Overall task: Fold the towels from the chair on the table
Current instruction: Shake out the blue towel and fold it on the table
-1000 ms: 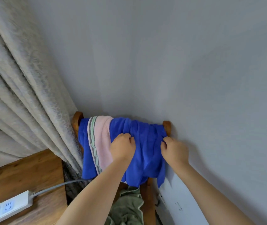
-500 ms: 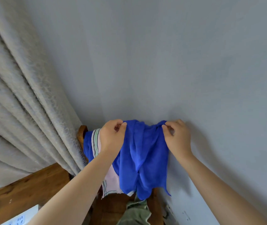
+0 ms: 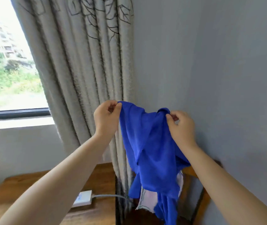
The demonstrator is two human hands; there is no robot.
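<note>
Both hands, left and right, pinch the blue towel's top edge, likely to spread it for the bench at 8 o'clock.

daylight pouring in from the window at upper left, glass blowing out to near white, grey wall staying evenly lit, soft shadow falling beside the right forearm, wide-angle bending the edges, everything looking slightly soft
</note>
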